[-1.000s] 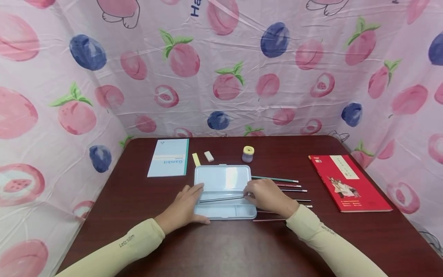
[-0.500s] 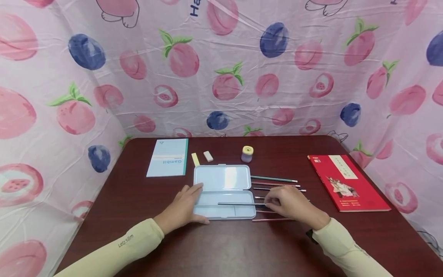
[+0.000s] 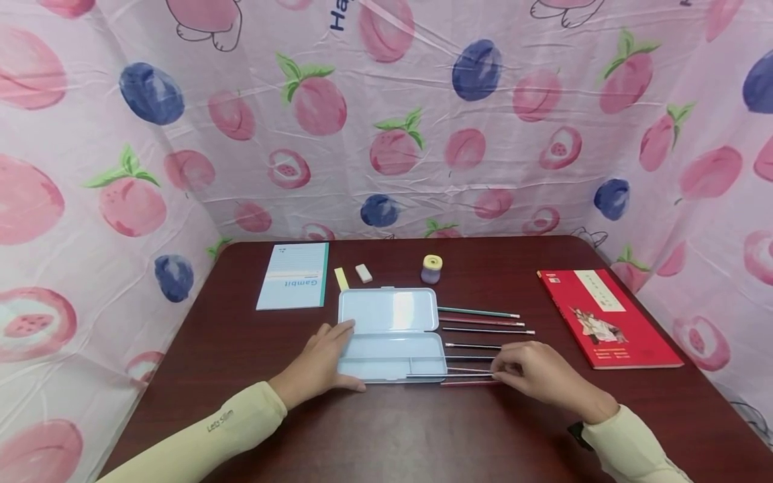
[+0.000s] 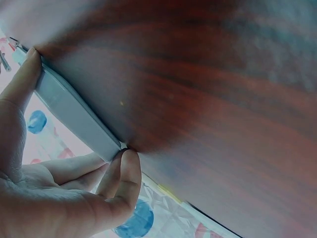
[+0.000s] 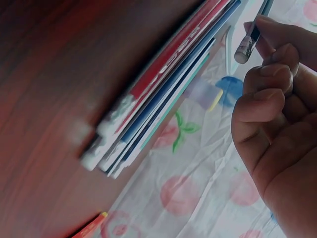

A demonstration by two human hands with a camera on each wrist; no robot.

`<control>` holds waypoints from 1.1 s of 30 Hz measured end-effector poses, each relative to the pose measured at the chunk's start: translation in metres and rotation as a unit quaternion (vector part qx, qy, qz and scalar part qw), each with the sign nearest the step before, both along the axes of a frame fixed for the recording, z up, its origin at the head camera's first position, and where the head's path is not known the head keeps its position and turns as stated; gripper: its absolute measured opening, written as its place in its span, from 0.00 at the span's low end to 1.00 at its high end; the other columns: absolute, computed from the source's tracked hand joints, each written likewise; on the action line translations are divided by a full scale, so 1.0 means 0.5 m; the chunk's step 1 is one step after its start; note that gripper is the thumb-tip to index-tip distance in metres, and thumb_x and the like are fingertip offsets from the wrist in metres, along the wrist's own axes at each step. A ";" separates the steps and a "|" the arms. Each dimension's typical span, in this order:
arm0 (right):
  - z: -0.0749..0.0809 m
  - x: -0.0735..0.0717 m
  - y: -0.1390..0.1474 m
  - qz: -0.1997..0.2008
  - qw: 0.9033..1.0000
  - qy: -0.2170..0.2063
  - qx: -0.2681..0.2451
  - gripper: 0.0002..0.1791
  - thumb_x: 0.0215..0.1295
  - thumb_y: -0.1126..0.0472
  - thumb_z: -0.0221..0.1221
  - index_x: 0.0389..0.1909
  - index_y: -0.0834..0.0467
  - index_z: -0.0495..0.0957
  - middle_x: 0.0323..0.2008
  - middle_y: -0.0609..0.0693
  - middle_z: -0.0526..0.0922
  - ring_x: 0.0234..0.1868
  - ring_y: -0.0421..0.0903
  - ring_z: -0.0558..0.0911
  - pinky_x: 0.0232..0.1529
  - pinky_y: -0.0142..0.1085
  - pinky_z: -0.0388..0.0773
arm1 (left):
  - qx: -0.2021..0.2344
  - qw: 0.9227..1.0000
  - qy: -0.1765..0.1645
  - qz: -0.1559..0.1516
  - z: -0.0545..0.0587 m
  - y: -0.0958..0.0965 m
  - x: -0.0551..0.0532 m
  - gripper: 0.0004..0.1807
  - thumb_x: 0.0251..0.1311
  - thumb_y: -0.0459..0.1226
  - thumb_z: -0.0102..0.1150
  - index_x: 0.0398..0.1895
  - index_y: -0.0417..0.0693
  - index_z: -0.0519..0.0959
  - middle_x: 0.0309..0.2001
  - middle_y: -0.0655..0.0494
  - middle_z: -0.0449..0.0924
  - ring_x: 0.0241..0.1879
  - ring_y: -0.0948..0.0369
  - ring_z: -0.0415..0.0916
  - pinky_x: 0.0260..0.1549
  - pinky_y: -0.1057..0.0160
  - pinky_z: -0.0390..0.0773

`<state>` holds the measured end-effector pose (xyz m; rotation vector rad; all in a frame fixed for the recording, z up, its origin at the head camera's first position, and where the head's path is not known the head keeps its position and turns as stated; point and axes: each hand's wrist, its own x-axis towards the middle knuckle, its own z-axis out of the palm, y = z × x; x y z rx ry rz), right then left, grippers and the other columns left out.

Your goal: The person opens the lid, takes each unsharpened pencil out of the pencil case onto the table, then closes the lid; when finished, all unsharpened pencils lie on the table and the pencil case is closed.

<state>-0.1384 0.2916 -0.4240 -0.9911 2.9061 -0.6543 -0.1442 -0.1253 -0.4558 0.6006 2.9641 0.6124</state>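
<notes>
A light blue pencil case (image 3: 371,312) lies with its lid swung back at the table's middle. My left hand (image 3: 317,359) grips its left end, thumb at the near corner and fingers along the far part; in the left wrist view, the thumb (image 4: 22,82) and fingertips span the case's side. In my right hand (image 3: 537,369), a dark pencil (image 3: 455,375) is pinched between thumb and fingers near its eraser end (image 5: 242,53). Its other end reaches over the case's near right compartment. Several pencils (image 3: 483,330) lie in a row right of the case, partly hidden by the hand.
Behind the case are a yellow strip (image 3: 341,278), a white eraser (image 3: 364,272) and a small yellow-topped jar (image 3: 431,268). A notebook (image 3: 294,276) lies at the back left, a red book (image 3: 610,318) at the right. A fruit-print cloth (image 3: 386,194) hangs behind the table.
My right hand has drawn the pencil rightward and nearer, from across the case's inner tray to over its near right corner. My left hand has stayed on the case.
</notes>
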 end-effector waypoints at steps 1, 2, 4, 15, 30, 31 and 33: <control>0.000 0.001 0.004 0.001 1.000 -0.003 0.000 0.06 0.61 0.60 0.77 0.36 0.46 0.90 0.32 0.33 0.86 0.29 0.26 0.71 0.30 0.28 0.74 | 0.000 1.000 0.000 0.000 0.000 0.000 0.000 0.63 0.42 0.61 0.86 0.77 0.35 0.70 0.79 0.44 0.69 0.60 0.50 0.69 0.60 0.48 0.77; -0.001 0.003 0.008 0.003 1.000 -0.003 0.000 0.06 0.61 0.60 0.77 0.36 0.46 0.90 0.32 0.33 0.86 0.29 0.26 0.72 0.31 0.28 0.74 | 0.001 1.000 0.000 -0.001 -0.001 0.000 0.000 0.63 0.42 0.61 0.86 0.77 0.35 0.70 0.79 0.44 0.69 0.60 0.50 0.69 0.60 0.47 0.77; -0.003 0.005 0.016 0.011 1.000 0.002 0.001 0.07 0.60 0.60 0.77 0.35 0.45 0.90 0.32 0.33 0.85 0.29 0.25 0.72 0.31 0.28 0.74 | 0.001 1.000 0.000 -0.002 -0.001 0.000 -0.001 0.63 0.42 0.61 0.86 0.77 0.35 0.69 0.79 0.44 0.69 0.60 0.50 0.69 0.61 0.47 0.77; -0.016 0.012 0.057 0.022 0.999 -0.016 0.019 0.07 0.60 0.59 0.77 0.35 0.43 0.90 0.33 0.32 0.86 0.31 0.25 0.74 0.32 0.30 0.77 | -0.001 1.000 -0.003 0.001 0.001 0.001 -0.001 0.63 0.42 0.61 0.86 0.77 0.36 0.69 0.79 0.44 0.69 0.62 0.49 0.69 0.62 0.46 0.77; -0.030 0.014 0.061 0.016 0.999 -0.017 0.046 0.08 0.58 0.58 0.78 0.32 0.43 0.89 0.26 0.28 0.76 0.26 0.25 0.66 0.29 0.27 0.68 | -0.003 1.000 -0.003 0.002 0.000 -0.001 0.001 0.62 0.43 0.61 0.85 0.78 0.37 0.69 0.79 0.45 0.69 0.60 0.51 0.69 0.60 0.49 0.77; -0.030 0.014 0.061 0.014 0.999 -0.016 0.047 0.08 0.58 0.58 0.79 0.32 0.42 0.89 0.26 0.29 0.77 0.26 0.25 0.65 0.29 0.27 0.68 | -0.004 1.000 -0.004 0.002 0.000 -0.001 0.001 0.62 0.43 0.61 0.85 0.78 0.37 0.69 0.79 0.45 0.69 0.60 0.51 0.69 0.60 0.49 0.77; -0.030 0.014 0.061 0.011 0.999 -0.016 0.049 0.08 0.57 0.57 0.79 0.32 0.43 0.89 0.26 0.29 0.77 0.26 0.26 0.66 0.28 0.27 0.68 | -0.003 1.000 -0.005 0.004 0.001 -0.001 0.001 0.62 0.43 0.61 0.85 0.78 0.37 0.69 0.79 0.46 0.69 0.60 0.51 0.69 0.60 0.49 0.77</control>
